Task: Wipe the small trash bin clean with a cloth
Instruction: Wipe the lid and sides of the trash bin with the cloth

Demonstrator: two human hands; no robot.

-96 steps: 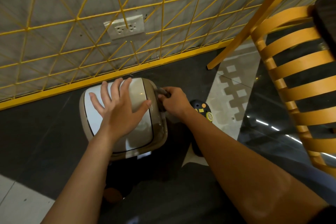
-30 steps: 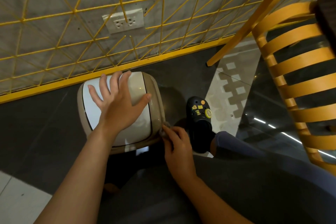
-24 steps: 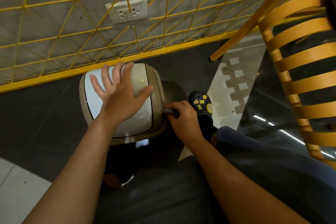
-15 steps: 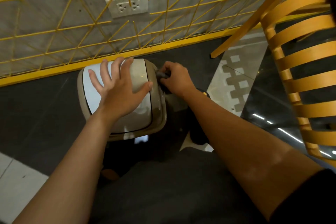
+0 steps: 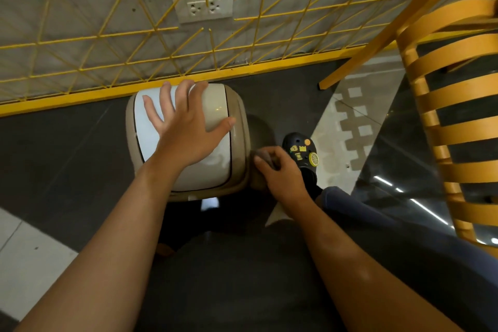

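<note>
I am looking straight down at a small trash bin [image 5: 240,148] standing on the dark floor [image 5: 67,159]. It sits just left of the middle of the view, at about 9 o'clock, close to the foot of the wall. The bin is beige with rounded corners and a pale, glossy swing lid.

My left hand [image 5: 186,132] lies flat on the lid with the fingers spread wide. The fingertips reach toward the bin's 12 o'clock edge and the thumb points to its 3 o'clock edge.

My right hand [image 5: 280,172] is at the bin's 4 o'clock side, just below the rim. Its fingers are curled around a bunched grey cloth [image 5: 260,154], which lies against the bin's outer wall. Most of the cloth is hidden under the fingers.

At the bin's 3 o'clock, just beyond my right hand, is my foot in a black clog [image 5: 303,155] decorated with yellow charms. A blue trouser leg [image 5: 363,213] runs from it toward 5 o'clock.

At the bin's 12 o'clock a white double wall socket [image 5: 203,4] is mounted on the grey wall, behind a yellow wire grid [image 5: 80,35]. A yellow rail [image 5: 80,97] runs along the base of the grid, just beside the bin's far edge.

A yellow slatted chair [image 5: 452,116] fills the view from 2 to 4 o'clock, well apart from the bin.
</note>
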